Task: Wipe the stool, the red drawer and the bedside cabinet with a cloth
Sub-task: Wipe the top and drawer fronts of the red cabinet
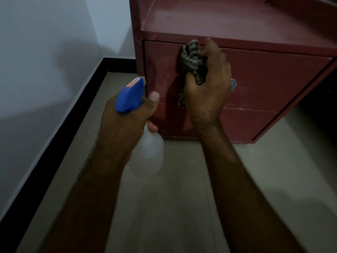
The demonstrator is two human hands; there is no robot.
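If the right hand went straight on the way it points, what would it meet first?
Probably the dusty red drawer front, with the bunched green checked cloth in the right hand's grip between them; whether the cloth touches it now is unclear.

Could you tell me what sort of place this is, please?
Probably a bedroom corner: a red bedside cabinet with drawers stands on a grey tiled floor beside a white wall with black skirting.

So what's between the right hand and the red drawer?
A bunched checked cloth: the right hand grips it against the red drawer front, in the head view.
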